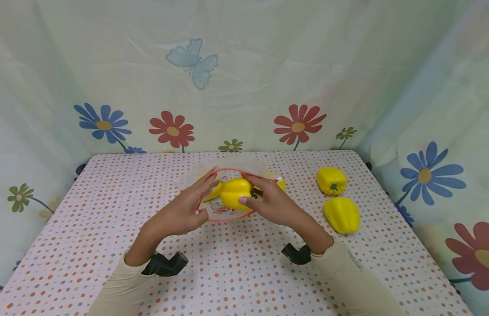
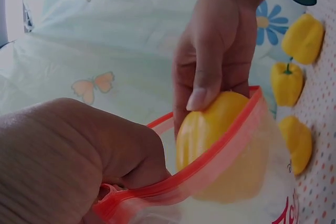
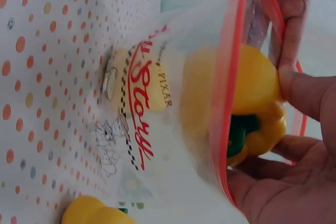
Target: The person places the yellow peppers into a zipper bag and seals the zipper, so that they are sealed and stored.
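Note:
A clear zip bag (image 3: pixel 176 145) with a red rim and red lettering stands with its mouth spread. My left hand (image 1: pixel 181 213) holds the rim at the left, thumb and fingers bent over it in the left wrist view. In my right hand (image 1: pixel 278 204) is a yellow bell pepper (image 1: pixel 233 193), gripped between thumb and fingers. This pepper is partly inside the bag mouth, its green stem (image 3: pixel 244 129) toward my right palm. Lower in the bag, another yellow pepper (image 1: pixel 214 192) shows through the plastic.
Two yellow bell peppers, one farther back (image 1: pixel 331 180) and one nearer (image 1: pixel 342 215), lie on the dotted tablecloth (image 1: pixel 228 272) at the right. A third pepper (image 2: pixel 296 144) lies close beside the bag, partly hidden behind my right hand in the head view. Flowered curtains (image 1: pixel 244 87) enclose the table.

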### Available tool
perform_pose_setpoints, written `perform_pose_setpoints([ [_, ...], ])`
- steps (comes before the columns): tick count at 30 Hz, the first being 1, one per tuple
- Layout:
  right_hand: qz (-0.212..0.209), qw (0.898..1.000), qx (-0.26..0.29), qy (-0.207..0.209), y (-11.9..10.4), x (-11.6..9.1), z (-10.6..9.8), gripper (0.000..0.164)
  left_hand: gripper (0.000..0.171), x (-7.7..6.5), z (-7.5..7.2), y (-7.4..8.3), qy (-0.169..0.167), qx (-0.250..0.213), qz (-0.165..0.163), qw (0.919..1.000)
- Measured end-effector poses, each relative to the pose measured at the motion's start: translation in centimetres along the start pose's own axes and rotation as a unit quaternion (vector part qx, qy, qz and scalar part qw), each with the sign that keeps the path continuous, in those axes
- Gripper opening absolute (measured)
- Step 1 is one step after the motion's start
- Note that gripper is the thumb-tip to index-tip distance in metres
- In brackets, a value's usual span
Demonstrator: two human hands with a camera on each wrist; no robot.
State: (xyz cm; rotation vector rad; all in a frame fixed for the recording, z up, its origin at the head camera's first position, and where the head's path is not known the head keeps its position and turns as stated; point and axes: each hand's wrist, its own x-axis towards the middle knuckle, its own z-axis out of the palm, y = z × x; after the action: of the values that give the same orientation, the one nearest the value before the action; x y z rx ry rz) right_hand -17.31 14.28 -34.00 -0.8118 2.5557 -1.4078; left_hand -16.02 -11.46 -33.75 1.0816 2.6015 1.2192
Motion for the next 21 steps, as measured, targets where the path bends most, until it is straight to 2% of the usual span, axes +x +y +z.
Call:
perform_pose_setpoints([
  [6, 0.029, 0.999, -0.028, 0.019, 0.4, 0.6, 0.7, 0.062, 0.086, -0.1, -0.1, -0.2, -0.005, -0.019, 0.007, 0.9998],
  [12, 0.070, 0.995, -0.065, 0.028, 0.3, 1.1, 1.3, 0.059, 0.085, 0.1, 0.0, -0.3, -0.002, -0.003, 0.017, 0.9998],
  [18, 0.117, 0.990, -0.074, 0.025, 0.4, 1.7, 1.9, 0.053, 0.086, 0.1, 0.0, -0.2, -0.002, -0.004, 0.015, 0.9999],
  [21, 0.128, 0.989, -0.071, 0.030, 0.5, 2.1, 2.0, 0.053, 0.085, 0.1, 0.1, -0.2, 0.000, 0.006, 0.017, 0.9998],
])
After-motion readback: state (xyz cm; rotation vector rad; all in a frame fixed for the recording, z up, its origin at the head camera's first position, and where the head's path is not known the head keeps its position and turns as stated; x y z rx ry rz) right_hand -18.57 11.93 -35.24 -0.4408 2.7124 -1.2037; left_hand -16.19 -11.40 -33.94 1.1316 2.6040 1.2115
